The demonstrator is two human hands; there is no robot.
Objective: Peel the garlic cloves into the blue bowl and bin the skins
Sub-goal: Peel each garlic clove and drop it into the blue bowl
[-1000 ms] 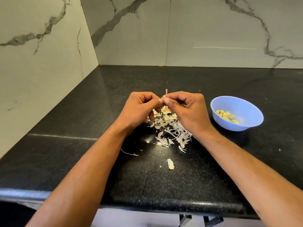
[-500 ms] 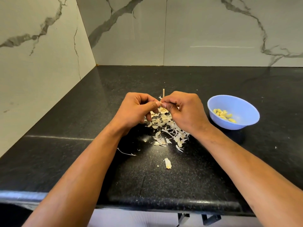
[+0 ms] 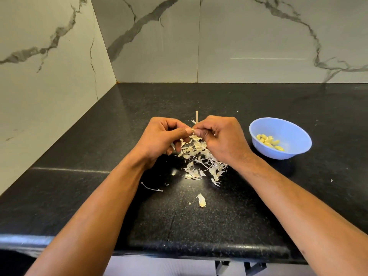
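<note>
My left hand and my right hand meet fingertip to fingertip above a heap of papery garlic skins on the black counter. Between thumbs and fingers they pinch a small garlic piece, mostly hidden, with a thin pale stalk sticking straight up behind it. A blue bowl stands to the right of my right hand and holds several peeled yellow cloves.
A single skin scrap and a thin strand of skin lie nearer the counter's front edge. Marble walls close the counter at the left and back. No bin is in view.
Both hands stay together over the skins, fingers shifting slightly on the garlic piece. The view has drifted a little; bowl and heap have not moved.
</note>
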